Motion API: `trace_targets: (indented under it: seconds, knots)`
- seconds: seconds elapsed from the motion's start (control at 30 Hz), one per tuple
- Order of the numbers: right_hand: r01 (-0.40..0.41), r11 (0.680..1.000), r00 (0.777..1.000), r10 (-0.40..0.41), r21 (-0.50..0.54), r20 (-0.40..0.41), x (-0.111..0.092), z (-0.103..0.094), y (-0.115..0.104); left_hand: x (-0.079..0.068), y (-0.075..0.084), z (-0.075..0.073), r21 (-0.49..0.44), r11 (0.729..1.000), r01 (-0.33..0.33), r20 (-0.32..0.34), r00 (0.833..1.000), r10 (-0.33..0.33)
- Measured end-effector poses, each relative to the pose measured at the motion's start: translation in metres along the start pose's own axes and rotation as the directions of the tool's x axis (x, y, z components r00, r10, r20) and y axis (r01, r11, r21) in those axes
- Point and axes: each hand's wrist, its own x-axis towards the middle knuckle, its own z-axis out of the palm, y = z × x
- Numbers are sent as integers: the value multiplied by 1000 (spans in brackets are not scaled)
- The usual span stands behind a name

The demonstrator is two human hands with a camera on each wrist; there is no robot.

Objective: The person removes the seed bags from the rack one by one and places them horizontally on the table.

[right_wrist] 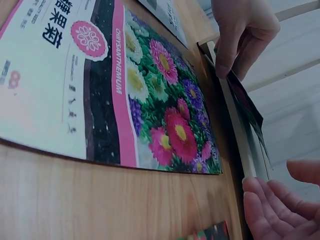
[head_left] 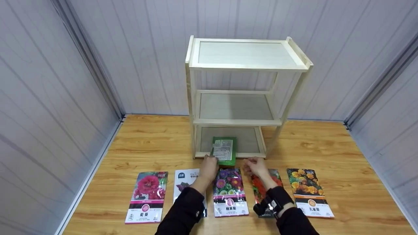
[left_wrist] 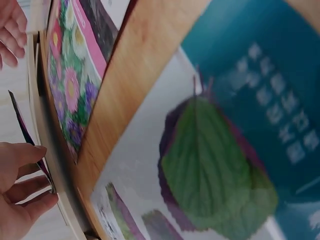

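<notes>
A green seed packet [head_left: 230, 156] with a pale printed panel lies tilted over the front rail of the lowest shelf. My left hand [head_left: 209, 169] pinches its near left corner between thumb and fingers; in the left wrist view only the packet's thin dark edge [left_wrist: 22, 122] shows. To the right of the packet, my right hand [head_left: 258, 167] is held apart from it with fingers loosely bent, and the right wrist view shows its palm turned up and bare. Below the hands lies a chrysanthemum seed packet [head_left: 229, 192] with pink and purple flowers.
A pale wooden three-tier rack [head_left: 236, 122] stands against the back wall. Along the front of the wooden table [head_left: 147, 140] lie a pink-flower packet [head_left: 147, 195], a white packet with a purple-green leaf [left_wrist: 210, 165], a red-flower packet [head_left: 276, 178] and an orange-flower packet [head_left: 308, 189].
</notes>
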Motion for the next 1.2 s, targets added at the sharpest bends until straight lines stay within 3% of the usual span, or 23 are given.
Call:
trace_targets:
  seconds: [0.33,0.5,0.67,0.77,0.93,1.07,1.2]
  knots:
    - [-93,992,995,90,87,38,-1,6,0,-11,14,5,-7,996,-85,-50,995,85]
    - [-94,980,995,85,178,58,-1,8,2,-17,22,3,-21,993,-120,-81,990,118]
    - [-50,962,998,38,267,52,-3,11,7,-23,30,3,-100,985,-140,-111,985,129]
    - [-18,949,999,8,314,32,-7,11,9,-26,32,3,-212,970,-119,-99,990,100]
    - [-8,937,1000,1,349,22,-14,9,10,-29,34,1,-451,892,12,-1,1000,-15]
    - [-24,936,1000,16,350,26,-20,6,8,-32,34,-5,-552,828,101,22,994,-106]
    - [-17,929,1000,9,370,22,-27,3,4,-31,32,-11,-678,719,153,24,982,-187]
